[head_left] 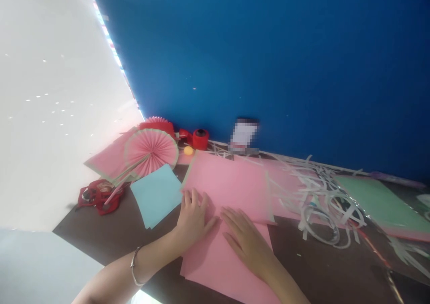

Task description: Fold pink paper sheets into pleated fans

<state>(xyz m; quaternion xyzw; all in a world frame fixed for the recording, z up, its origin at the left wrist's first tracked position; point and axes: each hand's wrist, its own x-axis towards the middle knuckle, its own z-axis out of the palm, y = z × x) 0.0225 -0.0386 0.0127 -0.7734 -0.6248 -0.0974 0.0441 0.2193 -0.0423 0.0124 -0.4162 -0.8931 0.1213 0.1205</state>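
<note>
Pink paper sheets (231,178) lie at the middle of the dark table, with more pink paper (231,268) overlapping toward the front edge. My left hand (193,221) rests on the left side of the pink paper, fingers spread, near its left edge. On the same paper, a little to the right, my right hand (247,241) lies with its fingers stretched out. Neither hand grips anything. A light blue sheet (157,195) is just left of my left hand. Behind it stands a pleated pink paper fan (152,149) with a pale green rim.
Curled white paper strips (322,214) are heaped at the right, beside green sheets (383,201). Red tape (200,140), a yellow round object (188,151) and a blurred phone-like item (243,136) sit near the blue wall. A red tangled item (102,196) lies at the left.
</note>
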